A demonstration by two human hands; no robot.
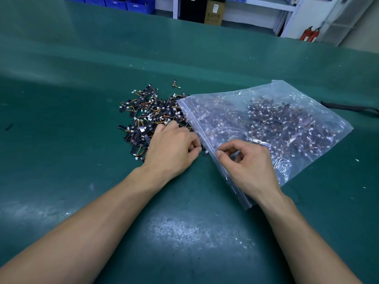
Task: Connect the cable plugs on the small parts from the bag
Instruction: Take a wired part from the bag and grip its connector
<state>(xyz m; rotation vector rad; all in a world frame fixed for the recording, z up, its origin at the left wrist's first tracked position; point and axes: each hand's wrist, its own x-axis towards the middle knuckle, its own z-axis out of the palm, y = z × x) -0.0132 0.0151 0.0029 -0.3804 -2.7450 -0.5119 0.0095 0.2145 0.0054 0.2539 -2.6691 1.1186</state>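
Small parts [147,117]: black strips with thin wires and white plugs, heaped mid-frame on green mat [61,119], spilling from mouth of clear zip bag [307,95] right of centre; many more inside. One stray part [175,84] lying apart, just above heap. Left hand [174,148]: palm down on lower right edge of heap, fingers curled tight among parts beside bag mouth; cannot tell whether gripping any piece. Right hand [250,162]: resting on near side of bag, thumb and forefinger bent toward each other in narrow ring over plastic; cannot tell whether pinching it. Blue bins [114,3] upper left, cardboard box [214,12] top centre.
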